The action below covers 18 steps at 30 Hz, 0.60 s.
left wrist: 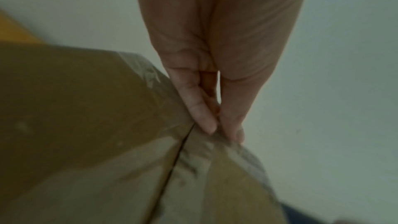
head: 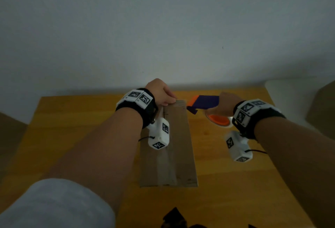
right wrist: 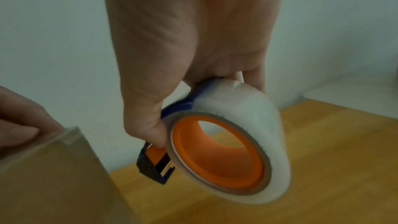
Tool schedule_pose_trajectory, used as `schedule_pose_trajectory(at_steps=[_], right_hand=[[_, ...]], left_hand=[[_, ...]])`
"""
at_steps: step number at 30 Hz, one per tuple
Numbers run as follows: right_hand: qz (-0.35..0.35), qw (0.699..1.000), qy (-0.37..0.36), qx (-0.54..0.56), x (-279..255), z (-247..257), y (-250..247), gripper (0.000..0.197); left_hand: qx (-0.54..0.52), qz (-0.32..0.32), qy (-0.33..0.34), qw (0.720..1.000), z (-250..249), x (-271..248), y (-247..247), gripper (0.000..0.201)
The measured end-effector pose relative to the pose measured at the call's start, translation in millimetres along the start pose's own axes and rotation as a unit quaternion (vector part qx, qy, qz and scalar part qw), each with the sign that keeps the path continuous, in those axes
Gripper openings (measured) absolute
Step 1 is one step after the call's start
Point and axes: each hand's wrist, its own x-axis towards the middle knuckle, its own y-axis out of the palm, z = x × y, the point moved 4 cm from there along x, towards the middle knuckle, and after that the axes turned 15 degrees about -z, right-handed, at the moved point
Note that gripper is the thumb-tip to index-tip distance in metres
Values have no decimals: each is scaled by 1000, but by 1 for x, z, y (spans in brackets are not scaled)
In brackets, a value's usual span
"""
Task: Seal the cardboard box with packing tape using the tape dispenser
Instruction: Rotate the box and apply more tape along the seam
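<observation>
A long cardboard box [head: 179, 142] lies on the wooden table [head: 72, 128], with a strip of clear packing tape [head: 165, 164] along its centre seam. My left hand [head: 161, 91] is at the box's far edge [left wrist: 75, 108]. Its thumb and a fingertip [left wrist: 207, 123] meet there on the crinkled tape and pinch it. To the right of that far end, my right hand [head: 226, 104] grips the blue and orange tape dispenser [head: 204, 101] above the table. The dispenser's roll [right wrist: 219, 151] faces the right wrist camera, and the box corner [right wrist: 53, 168] sits to its left.
A pale wall runs right behind the table's far edge. A white surface [head: 290, 90] and a brown cardboard shape [head: 324, 106] stand off the table's right end. A dark object [head: 174, 217] sits at the near edge. Bare wood shows on both sides of the box.
</observation>
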Motion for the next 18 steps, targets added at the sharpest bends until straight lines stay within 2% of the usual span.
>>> schedule_pose_trajectory(at_steps=[3,6,8,11,14,15,17,18], right_hand=[[8,1000,7,7,-2,-6,15,46],[-18,998,-16,-66,-5,-3,23,51],[-25,996,-26,-79,-8,1,27,45],[14,996,-9,-84,-9,5,38,37],[61,993,-2,-99,-13,8,46,44],[71,992,-11,-104,-15,10,48,41],[85,990,-29,-104,-20,12,50,19],[91,990,-31,-107,-21,12,52,17]], left_hand=[[-32,-37,12,999,2,-2,-12,10],[18,-84,39,996,7,-2,-26,11],[48,-87,46,994,13,-3,-28,14],[60,-105,45,992,19,-6,-29,10],[52,-111,44,991,22,-9,-29,8],[50,-110,45,992,22,-10,-29,8],[59,-110,53,991,22,-10,-28,9],[68,-110,60,990,22,-11,-28,8]])
